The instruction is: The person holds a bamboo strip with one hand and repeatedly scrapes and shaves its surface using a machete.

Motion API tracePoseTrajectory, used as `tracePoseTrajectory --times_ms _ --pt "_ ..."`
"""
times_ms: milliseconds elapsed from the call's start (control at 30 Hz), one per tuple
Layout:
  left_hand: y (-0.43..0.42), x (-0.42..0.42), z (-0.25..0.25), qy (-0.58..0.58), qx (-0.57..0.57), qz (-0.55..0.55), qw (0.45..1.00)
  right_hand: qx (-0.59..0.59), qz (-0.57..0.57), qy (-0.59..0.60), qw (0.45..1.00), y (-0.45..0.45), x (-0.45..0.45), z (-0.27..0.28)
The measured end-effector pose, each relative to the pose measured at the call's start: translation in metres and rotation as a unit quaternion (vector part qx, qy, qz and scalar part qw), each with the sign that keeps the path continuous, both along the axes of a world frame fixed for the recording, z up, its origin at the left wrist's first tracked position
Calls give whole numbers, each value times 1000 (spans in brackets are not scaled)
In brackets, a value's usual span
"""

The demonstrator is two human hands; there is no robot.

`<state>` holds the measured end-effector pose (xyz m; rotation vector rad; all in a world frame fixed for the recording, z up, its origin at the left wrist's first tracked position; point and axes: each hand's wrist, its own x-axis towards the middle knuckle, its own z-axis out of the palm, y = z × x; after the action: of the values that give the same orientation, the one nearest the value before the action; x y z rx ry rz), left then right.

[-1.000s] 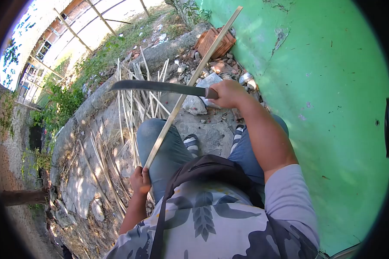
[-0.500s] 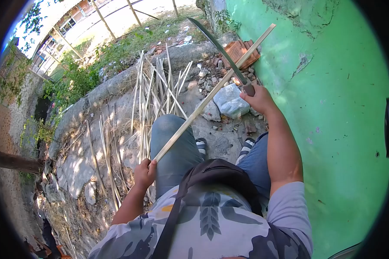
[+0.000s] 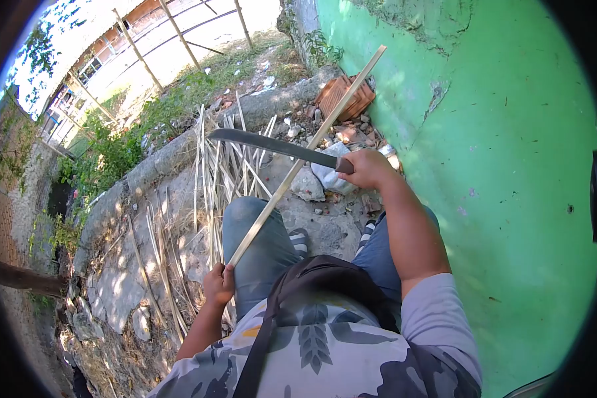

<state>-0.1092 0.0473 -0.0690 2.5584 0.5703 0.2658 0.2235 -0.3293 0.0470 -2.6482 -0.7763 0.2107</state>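
Observation:
My left hand (image 3: 219, 283) is closed round the near end of a long pale bamboo strip (image 3: 270, 207), which slants up and away to the right past my knee. In my right hand (image 3: 367, 168) is the brown handle of a machete (image 3: 272, 143). Its dark, curved blade points left and crosses the strip above its middle. Whether blade and strip touch, I cannot tell. Beyond my left knee lies a loose pile of similar strips (image 3: 209, 172), partly hidden by the knee and the blade.
A green wall (image 3: 504, 199) rises close on my right. Ahead lie white rocks (image 3: 307, 185), rubble and stacked orange tiles (image 3: 346, 98). A low stone ledge (image 3: 159, 159) runs across the left, with green plants (image 3: 116, 149) behind it. More thin strips (image 3: 162, 265) lie on the ground to my left.
The machete has swung from pointing up and away to lying nearly level, tip to the left, and my right hand has come lower and nearer. My left hand keeps its hold on the strip.

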Motion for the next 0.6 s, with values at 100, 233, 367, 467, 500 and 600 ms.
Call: tracePoseTrajectory --times_ms 100,233,367,467,500,600 --pt "-1 0 -2 -7 -4 6 1000 111 -81 13 990 -16 17 -27" --pt "-2 -1 6 3 12 4 1000 142 -116 39 982 -18 23 -37" --pt "-4 1 6 -8 7 -4 1000 75 -47 39 995 -6 4 -25" --pt "-2 0 4 -29 8 -20 999 4 41 26 999 10 -13 -9" --pt "-2 0 4 -34 11 -25 999 -24 65 19 997 16 -17 -7" --pt "-3 -1 4 -34 13 -22 999 -35 106 39 993 22 -23 8"
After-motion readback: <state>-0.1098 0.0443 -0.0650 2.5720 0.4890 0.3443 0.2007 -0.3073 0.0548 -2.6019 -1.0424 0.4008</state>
